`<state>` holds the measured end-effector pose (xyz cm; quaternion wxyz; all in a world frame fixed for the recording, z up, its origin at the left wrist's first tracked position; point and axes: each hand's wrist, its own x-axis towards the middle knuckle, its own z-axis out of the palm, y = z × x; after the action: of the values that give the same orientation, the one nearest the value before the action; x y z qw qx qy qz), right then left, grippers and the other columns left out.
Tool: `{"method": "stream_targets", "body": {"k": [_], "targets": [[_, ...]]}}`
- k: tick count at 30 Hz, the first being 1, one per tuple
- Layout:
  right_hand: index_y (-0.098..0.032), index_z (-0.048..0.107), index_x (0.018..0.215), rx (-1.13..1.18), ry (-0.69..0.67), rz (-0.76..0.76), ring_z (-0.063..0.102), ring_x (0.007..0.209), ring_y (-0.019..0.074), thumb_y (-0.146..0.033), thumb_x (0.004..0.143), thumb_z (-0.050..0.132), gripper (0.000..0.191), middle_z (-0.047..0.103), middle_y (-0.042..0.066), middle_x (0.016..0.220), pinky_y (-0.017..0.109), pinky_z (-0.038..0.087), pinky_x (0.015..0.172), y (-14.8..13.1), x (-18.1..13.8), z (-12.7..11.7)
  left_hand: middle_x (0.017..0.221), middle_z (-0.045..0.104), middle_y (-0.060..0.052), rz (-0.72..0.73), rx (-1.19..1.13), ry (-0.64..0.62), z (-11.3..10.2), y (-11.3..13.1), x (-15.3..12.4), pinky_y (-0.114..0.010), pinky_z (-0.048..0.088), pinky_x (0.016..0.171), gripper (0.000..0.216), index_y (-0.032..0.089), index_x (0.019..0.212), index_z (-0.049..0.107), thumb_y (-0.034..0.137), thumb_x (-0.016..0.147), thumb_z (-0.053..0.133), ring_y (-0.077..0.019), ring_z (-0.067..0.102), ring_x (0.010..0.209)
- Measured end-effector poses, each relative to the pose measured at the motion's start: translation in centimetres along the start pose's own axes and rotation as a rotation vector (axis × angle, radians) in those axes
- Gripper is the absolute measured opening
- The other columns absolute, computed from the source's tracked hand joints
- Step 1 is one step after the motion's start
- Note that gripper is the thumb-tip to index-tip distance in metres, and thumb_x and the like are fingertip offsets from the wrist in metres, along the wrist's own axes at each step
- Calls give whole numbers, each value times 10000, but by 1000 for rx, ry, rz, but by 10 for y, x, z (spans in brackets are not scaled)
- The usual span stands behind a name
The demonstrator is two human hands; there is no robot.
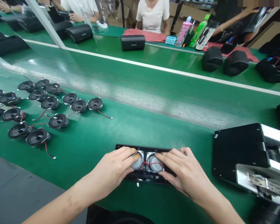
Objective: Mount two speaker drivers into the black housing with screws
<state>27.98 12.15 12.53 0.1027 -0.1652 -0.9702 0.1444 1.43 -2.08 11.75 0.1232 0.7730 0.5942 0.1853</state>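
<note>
A black speaker panel [151,178] lies flat on the green bench in front of me. Two round speaker drivers sit side by side in it, backs up: a left driver [137,164] and a right driver [154,163]. Red and black wires cross between them, and a small white connector [137,184] hangs over the panel's near edge. My left hand [118,168] has its fingers closed around the left driver. My right hand [180,168] grips the right driver the same way, partly covering it and the panel's right end.
Several loose speaker drivers [58,120] with wires lie on the left of the bench [88,140]. A black and silver machine [238,155] stands at the right. Beyond the white strip are a black speaker box [133,42], bottles [183,33] and people seated opposite.
</note>
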Motion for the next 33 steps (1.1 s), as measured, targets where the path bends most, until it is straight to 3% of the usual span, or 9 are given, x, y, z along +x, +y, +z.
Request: {"method": "stream_targets", "body": {"k": [9,21,33], "targets": [[-189,609,1356,21,22,3,648,942,204,-372,1154,482,301,765,38,1227,439,314,856,0,-2,1,1308,736,-78,16,8,5,-1,1,1,-394,676,978,267,195,1292,619,188,1025,596,-233,726,1185],[-204,619,1360,22,0,52,635,947,209,-415,1157,455,335,760,32,1201,438,309,878,0,-4,2,1345,712,-52,-8,-29,-31,1,0,-2,-410,664,1022,350,225,1340,577,157,1001,632,-227,702,1215],[-182,650,1333,-2,68,38,600,918,211,-390,1158,444,342,758,41,1141,431,315,887,-4,-3,3,1317,731,-56,29,11,13,3,0,-1,-416,675,1020,417,208,1338,579,128,947,698,-238,712,1198]]}}
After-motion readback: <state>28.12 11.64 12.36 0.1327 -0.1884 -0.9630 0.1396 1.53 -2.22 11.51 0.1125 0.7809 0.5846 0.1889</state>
